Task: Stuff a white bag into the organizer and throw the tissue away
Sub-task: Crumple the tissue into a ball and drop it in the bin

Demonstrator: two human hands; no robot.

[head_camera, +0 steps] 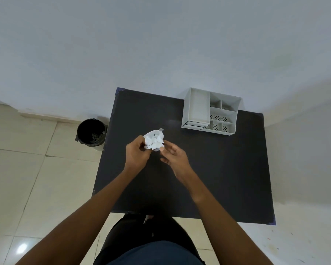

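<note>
Head view, left hand [137, 153] fingers [141, 139] pinching white wad [153, 140]

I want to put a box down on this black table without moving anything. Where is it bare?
Most of the table is bare: the whole near half, the right side below the organizer, and the far left corner toward the bin. Crowded spots: the far right corner with the organizer, and the middle, where both hands work the crumpled white wad.

Table [227, 169] was matte black, with blue showing at its corners. Organizer [210, 111] at the far right edge was white, its small compartments dotted with dark perforations. Crumpled wad [154, 140] was white. Bin [91, 133] off the left edge was black-lined. Floor tiles [17, 178] were cream.
</note>
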